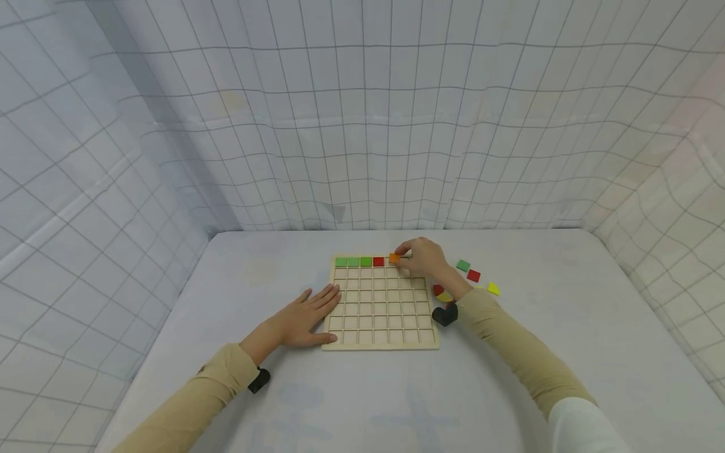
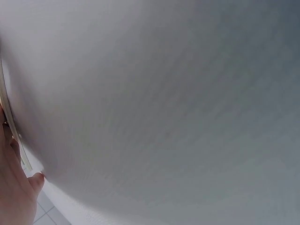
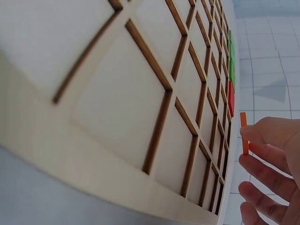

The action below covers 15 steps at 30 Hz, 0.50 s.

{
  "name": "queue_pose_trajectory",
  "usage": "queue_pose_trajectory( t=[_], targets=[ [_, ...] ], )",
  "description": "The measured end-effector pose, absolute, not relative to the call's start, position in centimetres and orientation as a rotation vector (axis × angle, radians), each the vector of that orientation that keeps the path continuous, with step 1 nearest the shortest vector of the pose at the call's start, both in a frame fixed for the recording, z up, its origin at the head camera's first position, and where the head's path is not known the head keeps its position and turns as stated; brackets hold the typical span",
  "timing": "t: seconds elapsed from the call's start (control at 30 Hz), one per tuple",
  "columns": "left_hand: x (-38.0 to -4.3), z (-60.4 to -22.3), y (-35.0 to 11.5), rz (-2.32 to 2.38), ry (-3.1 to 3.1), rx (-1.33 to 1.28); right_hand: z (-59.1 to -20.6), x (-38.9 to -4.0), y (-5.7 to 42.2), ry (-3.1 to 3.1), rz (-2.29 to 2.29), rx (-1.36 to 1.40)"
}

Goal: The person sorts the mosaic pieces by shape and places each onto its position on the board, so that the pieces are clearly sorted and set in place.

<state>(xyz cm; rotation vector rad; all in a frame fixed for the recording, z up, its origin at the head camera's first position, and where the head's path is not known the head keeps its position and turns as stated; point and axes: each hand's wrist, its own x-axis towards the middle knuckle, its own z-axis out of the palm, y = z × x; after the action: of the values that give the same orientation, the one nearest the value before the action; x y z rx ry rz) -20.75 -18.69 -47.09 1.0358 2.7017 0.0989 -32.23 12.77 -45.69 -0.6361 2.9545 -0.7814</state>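
Closest in, two tan sleeves (image 1: 192,396) are stretched over a white table (image 1: 566,283), and a black wrist unit (image 1: 259,380) is worn at the left cuff. Just beyond, the left hand (image 1: 303,319) is laid out flat, fingers straight and spread, nothing gripped, its fingertips and thumb tip set on the left edge of a pale grid board (image 1: 381,346) divided into square compartments. Over on the board's right, red and yellow pieces (image 1: 444,297) are partly covered by the right wrist, and farther out a yellow piece (image 1: 494,288), a loose red tile (image 1: 473,275) and a loose green tile (image 1: 463,265) are scattered. Now the right hand (image 1: 427,258): an orange tile (image 1: 394,258) is pinched between thumb and fingers, and it is held at the board's far row, shown raised off the surface by the right wrist view, just beside a seated red tile (image 1: 378,262). Left along that row, three green tiles (image 1: 353,262) are set. Behind everything, a grid-lined white curtain (image 1: 374,138) is hung.
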Motion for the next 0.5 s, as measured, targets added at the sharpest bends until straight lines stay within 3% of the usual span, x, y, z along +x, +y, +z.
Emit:
queue_pose_trajectory(
  t=[0.5],
  targets=[
    [-20.7,-47.23,-18.71,0.087,2.697,1.02,-45.64,-32.18,11.97,2.926,-0.75,-0.628]
  ],
)
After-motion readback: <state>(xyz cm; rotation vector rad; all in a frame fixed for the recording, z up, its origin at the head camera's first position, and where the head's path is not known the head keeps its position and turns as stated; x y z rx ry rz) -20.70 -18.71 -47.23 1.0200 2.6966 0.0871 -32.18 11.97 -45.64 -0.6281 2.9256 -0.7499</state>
